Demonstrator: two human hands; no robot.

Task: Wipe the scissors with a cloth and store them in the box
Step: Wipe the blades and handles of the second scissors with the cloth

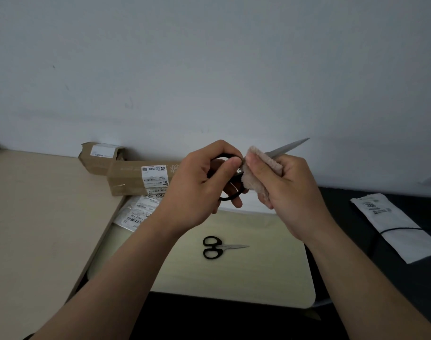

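The left hand [197, 190] grips the handles of the scissors [288, 147], blades pointing to 2 o'clock. The right hand [288, 190] pinches the cloth [256, 175] around the blades near the pivot. Draw the cloth tipward, keeping fingers off the edges. The box [133, 177] lies at 9 o'clock.

Both bare forearms rise from the lower edge and meet mid-frame, raised in the air. The left hand [202, 185] curls its fingers round the handle loops of the scissors [289, 146], thumb lying over the upper loop. The right hand [285, 192], just beside it, pinches a cloth [255, 175] round the blades, fingers curled.
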